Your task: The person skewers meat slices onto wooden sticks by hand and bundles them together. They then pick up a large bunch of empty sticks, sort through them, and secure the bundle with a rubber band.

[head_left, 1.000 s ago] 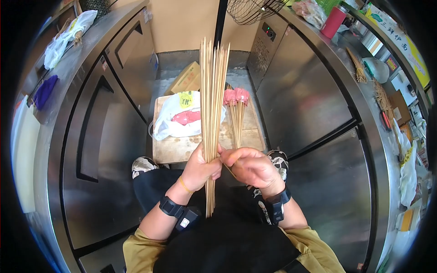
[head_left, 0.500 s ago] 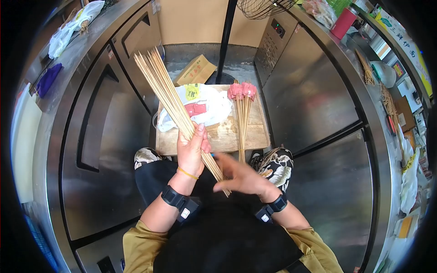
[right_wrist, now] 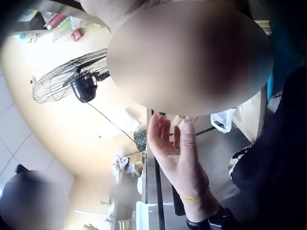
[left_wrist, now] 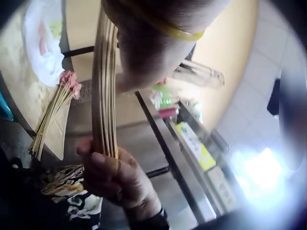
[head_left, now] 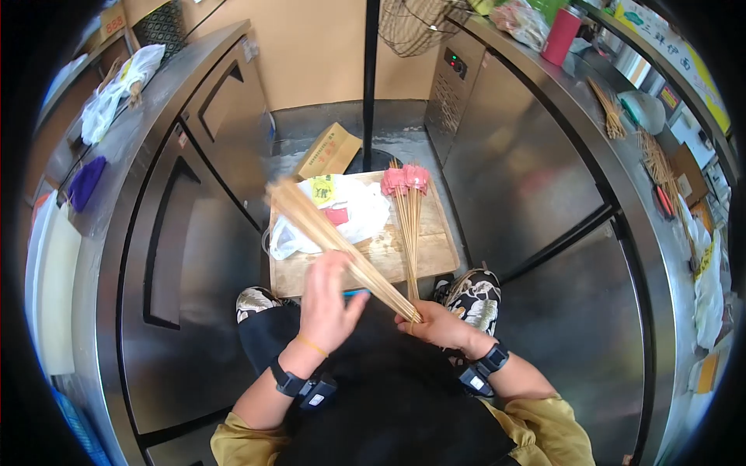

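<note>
A bundle of thin wooden sticks [head_left: 353, 260] slants from upper left to lower right in the head view, its far end blurred. My right hand [head_left: 441, 325] grips its lower end; the left wrist view also shows the right hand [left_wrist: 117, 179] curled round the sticks [left_wrist: 106, 91]. Beside the bundle, my left hand [head_left: 325, 307] has its fingers extended, and the right wrist view shows the left hand [right_wrist: 180, 160] with fingers apart. Skewers with pink tops [head_left: 406, 180] lie on a wooden board [head_left: 381, 256], near a white plastic bag [head_left: 361, 210] with a pink piece.
Steel cabinets [head_left: 186, 256] stand on the left, with more cabinets [head_left: 536, 171] on the right. A cardboard box [head_left: 330, 149] and a black pole [head_left: 371, 85] are behind the board. More sticks [head_left: 608, 109] and a pink bottle [head_left: 561, 35] lie or stand on the right counter.
My right hand has moved from beside the sticks to grip their lower end. My left hand has let go of the bundle and opened. The bundle now slants more towards the right.
</note>
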Demonstrator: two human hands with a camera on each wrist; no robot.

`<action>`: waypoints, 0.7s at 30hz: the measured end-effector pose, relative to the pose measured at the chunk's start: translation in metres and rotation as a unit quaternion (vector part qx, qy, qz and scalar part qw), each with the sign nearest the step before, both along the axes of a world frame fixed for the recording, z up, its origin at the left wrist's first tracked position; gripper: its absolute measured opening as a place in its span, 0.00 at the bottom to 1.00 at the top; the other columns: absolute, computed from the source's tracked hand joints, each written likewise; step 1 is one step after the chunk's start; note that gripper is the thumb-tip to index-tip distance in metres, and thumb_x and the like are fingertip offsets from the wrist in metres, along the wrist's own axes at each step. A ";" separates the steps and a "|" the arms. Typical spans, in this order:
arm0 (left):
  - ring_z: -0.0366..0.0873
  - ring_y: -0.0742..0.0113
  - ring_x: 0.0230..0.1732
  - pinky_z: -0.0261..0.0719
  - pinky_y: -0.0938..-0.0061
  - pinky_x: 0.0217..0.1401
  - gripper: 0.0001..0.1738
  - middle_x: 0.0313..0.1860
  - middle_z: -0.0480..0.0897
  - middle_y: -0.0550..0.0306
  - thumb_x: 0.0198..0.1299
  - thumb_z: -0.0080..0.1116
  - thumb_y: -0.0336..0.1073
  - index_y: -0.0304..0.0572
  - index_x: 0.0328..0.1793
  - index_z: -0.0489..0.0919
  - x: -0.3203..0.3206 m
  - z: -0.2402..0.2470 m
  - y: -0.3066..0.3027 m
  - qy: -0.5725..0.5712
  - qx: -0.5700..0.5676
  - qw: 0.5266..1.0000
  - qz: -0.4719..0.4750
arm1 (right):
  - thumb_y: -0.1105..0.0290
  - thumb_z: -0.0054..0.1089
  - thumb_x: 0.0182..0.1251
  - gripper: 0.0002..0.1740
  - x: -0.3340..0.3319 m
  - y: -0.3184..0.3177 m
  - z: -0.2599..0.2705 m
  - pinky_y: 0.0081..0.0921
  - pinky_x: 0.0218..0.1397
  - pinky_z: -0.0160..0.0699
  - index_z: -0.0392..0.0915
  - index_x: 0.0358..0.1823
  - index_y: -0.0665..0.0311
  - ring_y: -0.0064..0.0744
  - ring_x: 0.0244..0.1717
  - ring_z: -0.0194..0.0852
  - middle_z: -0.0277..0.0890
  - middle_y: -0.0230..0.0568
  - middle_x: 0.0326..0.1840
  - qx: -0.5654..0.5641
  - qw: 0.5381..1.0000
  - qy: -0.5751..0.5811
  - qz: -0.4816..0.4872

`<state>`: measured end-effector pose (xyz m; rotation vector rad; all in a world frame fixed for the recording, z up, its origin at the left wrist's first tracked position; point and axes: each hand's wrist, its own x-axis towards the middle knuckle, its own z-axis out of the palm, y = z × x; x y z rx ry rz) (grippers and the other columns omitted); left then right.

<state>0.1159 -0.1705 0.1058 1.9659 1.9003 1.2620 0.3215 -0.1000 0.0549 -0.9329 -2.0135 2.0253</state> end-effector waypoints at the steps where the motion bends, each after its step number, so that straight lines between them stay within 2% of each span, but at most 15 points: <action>1: 0.65 0.54 0.62 0.63 0.55 0.66 0.36 0.50 0.71 0.51 0.40 0.69 0.34 0.40 0.59 0.68 0.007 0.013 -0.002 0.124 -0.014 0.988 -0.086 | 0.68 0.60 0.62 0.12 0.006 0.000 0.000 0.26 0.44 0.72 0.74 0.43 0.65 0.29 0.38 0.74 0.77 0.40 0.35 0.058 0.998 0.009 0.020; 2: 0.64 0.54 0.64 0.60 0.53 0.68 0.35 0.50 0.72 0.52 0.39 0.69 0.35 0.39 0.57 0.70 0.015 0.021 0.000 0.244 -0.020 0.954 -0.173 | 0.68 0.60 0.62 0.12 0.012 0.002 0.008 0.28 0.44 0.73 0.74 0.43 0.65 0.32 0.38 0.75 0.78 0.43 0.35 0.120 0.992 0.013 0.038; 3: 0.62 0.55 0.66 0.50 0.51 0.73 0.30 0.51 0.73 0.58 0.37 0.70 0.40 0.43 0.50 0.75 0.026 0.018 0.000 0.292 -0.042 0.933 -0.208 | 0.66 0.61 0.58 0.14 0.013 0.001 0.019 0.33 0.45 0.73 0.74 0.42 0.67 0.42 0.41 0.77 0.77 0.50 0.37 0.175 0.981 -0.035 0.072; 4: 0.66 0.60 0.62 0.50 0.52 0.74 0.23 0.47 0.74 0.59 0.43 0.65 0.42 0.45 0.47 0.75 0.035 0.015 0.003 0.351 -0.070 0.905 -0.231 | 0.65 0.61 0.58 0.20 0.016 0.004 0.012 0.35 0.46 0.73 0.72 0.50 0.64 0.46 0.43 0.77 0.78 0.50 0.40 0.218 0.967 -0.013 0.131; 5: 0.73 0.60 0.52 0.64 0.59 0.66 0.10 0.36 0.76 0.56 0.50 0.55 0.35 0.46 0.39 0.74 0.040 0.002 0.004 0.369 -0.038 0.903 -0.217 | 0.66 0.61 0.57 0.20 0.016 0.003 0.019 0.37 0.45 0.73 0.71 0.51 0.63 0.49 0.42 0.78 0.78 0.52 0.40 0.239 0.959 -0.028 0.150; 6: 0.78 0.63 0.36 0.76 0.67 0.48 0.04 0.27 0.74 0.59 0.52 0.49 0.33 0.47 0.34 0.72 0.043 0.000 0.007 0.338 -0.099 0.909 -0.224 | 0.66 0.60 0.55 0.21 0.017 0.003 0.023 0.41 0.44 0.73 0.70 0.50 0.63 0.54 0.41 0.76 0.77 0.55 0.39 0.229 0.962 -0.030 0.146; 7: 0.78 0.63 0.27 0.76 0.70 0.31 0.03 0.23 0.73 0.61 0.51 0.51 0.32 0.48 0.32 0.70 0.046 -0.006 0.008 0.368 -0.088 0.897 -0.227 | 0.68 0.61 0.53 0.20 0.019 0.003 0.017 0.42 0.43 0.73 0.70 0.48 0.64 0.56 0.41 0.76 0.77 0.56 0.37 0.260 0.956 -0.013 0.135; 8: 0.79 0.66 0.26 0.77 0.72 0.30 0.03 0.23 0.74 0.62 0.52 0.50 0.32 0.48 0.34 0.71 0.049 -0.006 0.008 0.395 -0.096 0.884 -0.231 | 0.69 0.61 0.51 0.20 0.022 0.002 0.016 0.43 0.42 0.73 0.70 0.47 0.64 0.58 0.41 0.75 0.77 0.55 0.36 0.250 0.958 -0.042 0.135; 10: 0.81 0.55 0.33 0.78 0.65 0.35 0.09 0.28 0.77 0.52 0.55 0.53 0.32 0.42 0.42 0.72 0.052 -0.009 0.006 0.400 -0.212 0.856 -0.250 | 0.68 0.62 0.47 0.19 0.027 -0.004 0.017 0.46 0.42 0.73 0.70 0.43 0.63 0.57 0.40 0.75 0.77 0.52 0.33 0.327 0.937 -0.080 0.096; 12: 0.77 0.59 0.20 0.74 0.68 0.21 0.11 0.22 0.76 0.52 0.55 0.55 0.34 0.40 0.42 0.69 0.056 -0.007 0.005 0.393 -0.130 0.863 -0.289 | 0.68 0.62 0.46 0.20 0.035 -0.008 0.029 0.47 0.39 0.73 0.67 0.41 0.65 0.57 0.38 0.76 0.76 0.54 0.32 0.362 0.924 -0.109 0.061; 14: 0.74 0.60 0.17 0.71 0.70 0.18 0.13 0.20 0.75 0.56 0.68 0.45 0.46 0.46 0.38 0.68 0.064 -0.003 0.000 0.387 -0.120 0.879 -0.252 | 0.68 0.62 0.46 0.21 0.040 -0.007 0.027 0.46 0.39 0.74 0.67 0.42 0.65 0.58 0.38 0.76 0.76 0.54 0.32 0.368 0.923 -0.106 0.043; 15: 0.79 0.51 0.23 0.76 0.63 0.21 0.15 0.24 0.79 0.48 0.66 0.47 0.47 0.43 0.43 0.68 0.066 0.001 0.001 0.366 -0.168 0.878 -0.257 | 0.69 0.62 0.46 0.22 0.040 -0.006 0.021 0.46 0.40 0.74 0.67 0.44 0.65 0.57 0.39 0.76 0.77 0.54 0.33 0.361 0.926 -0.100 0.044; 17: 0.78 0.53 0.23 0.76 0.64 0.22 0.18 0.30 0.78 0.50 0.65 0.47 0.44 0.43 0.55 0.68 0.066 0.006 -0.002 0.364 -0.140 0.877 -0.281 | 0.72 0.66 0.41 0.23 0.041 -0.004 -0.003 0.43 0.41 0.72 0.68 0.40 0.69 0.59 0.42 0.74 0.76 0.56 0.34 0.346 0.937 -0.046 0.011; 18: 0.78 0.53 0.23 0.76 0.63 0.23 0.20 0.33 0.78 0.50 0.64 0.48 0.43 0.43 0.59 0.68 0.065 0.008 -0.003 0.365 -0.141 0.869 -0.302 | 0.73 0.66 0.40 0.24 0.040 0.001 -0.010 0.42 0.41 0.73 0.68 0.41 0.69 0.60 0.43 0.74 0.76 0.57 0.36 0.303 0.949 -0.068 0.044; 21: 0.78 0.53 0.24 0.77 0.62 0.24 0.20 0.38 0.77 0.51 0.63 0.48 0.40 0.47 0.61 0.69 0.064 0.011 -0.003 0.398 -0.203 0.833 -0.325 | 0.69 0.69 0.41 0.27 0.039 0.005 -0.013 0.41 0.40 0.73 0.68 0.44 0.67 0.56 0.41 0.75 0.76 0.55 0.36 0.260 0.961 -0.046 0.084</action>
